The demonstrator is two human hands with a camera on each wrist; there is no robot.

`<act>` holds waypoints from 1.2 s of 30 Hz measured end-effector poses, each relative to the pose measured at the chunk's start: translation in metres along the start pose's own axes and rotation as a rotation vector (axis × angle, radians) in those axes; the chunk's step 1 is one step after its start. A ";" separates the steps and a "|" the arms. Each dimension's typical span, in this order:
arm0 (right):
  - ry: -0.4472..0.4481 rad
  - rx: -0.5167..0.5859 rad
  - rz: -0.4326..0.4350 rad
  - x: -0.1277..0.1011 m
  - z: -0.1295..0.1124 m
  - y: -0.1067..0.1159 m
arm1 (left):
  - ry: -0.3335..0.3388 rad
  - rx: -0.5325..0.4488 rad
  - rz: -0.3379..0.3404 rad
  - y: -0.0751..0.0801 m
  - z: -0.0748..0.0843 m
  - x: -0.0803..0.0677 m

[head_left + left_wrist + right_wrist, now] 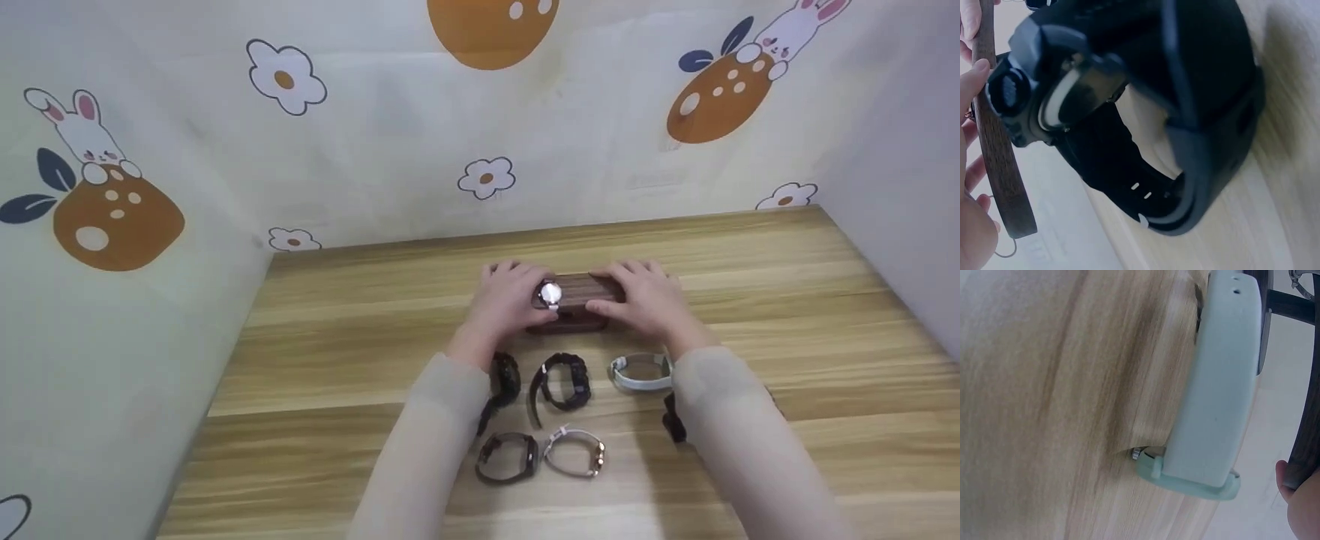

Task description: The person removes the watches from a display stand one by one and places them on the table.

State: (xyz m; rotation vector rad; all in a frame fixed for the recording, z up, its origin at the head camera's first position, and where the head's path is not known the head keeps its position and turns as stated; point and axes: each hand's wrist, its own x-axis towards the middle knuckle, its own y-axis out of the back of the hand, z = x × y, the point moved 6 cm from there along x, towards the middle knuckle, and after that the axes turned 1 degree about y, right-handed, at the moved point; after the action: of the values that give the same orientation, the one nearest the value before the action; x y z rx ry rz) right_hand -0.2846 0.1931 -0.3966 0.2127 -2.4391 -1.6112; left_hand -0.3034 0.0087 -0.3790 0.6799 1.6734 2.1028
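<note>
My left hand grips the left end of a dark wooden stand, thumb on the near side. At the other end my right hand holds the same stand. A small watch with a bright round face shows at the left end, right beside my left thumb. Seen from the left wrist, fingers and a thumb lie along the wooden bar. In the right wrist view, my right thumb is at the end of the bar; the rest of that hand is out of frame.
Nearer on the wood-grain table lie a black watch, another black watch partly behind my left sleeve, a mint-strapped watch, a dark smartwatch and a white-strapped watch. A black item is half hidden by my right sleeve.
</note>
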 end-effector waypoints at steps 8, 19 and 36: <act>-0.008 0.013 -0.010 0.000 -0.001 -0.003 | 0.026 -0.032 0.009 -0.001 -0.005 -0.003; -0.012 0.013 -0.007 -0.001 0.001 -0.001 | 0.089 -0.125 0.014 -0.001 -0.021 -0.009; -0.009 -0.003 -0.012 0.000 0.000 0.000 | 0.088 -0.139 0.004 0.000 -0.024 -0.012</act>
State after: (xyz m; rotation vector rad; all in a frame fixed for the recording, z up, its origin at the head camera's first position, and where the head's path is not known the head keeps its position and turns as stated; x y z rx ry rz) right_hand -0.2843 0.1931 -0.3963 0.2208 -2.4466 -1.6237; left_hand -0.3075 -0.0166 -0.3849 0.5558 1.5527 2.2575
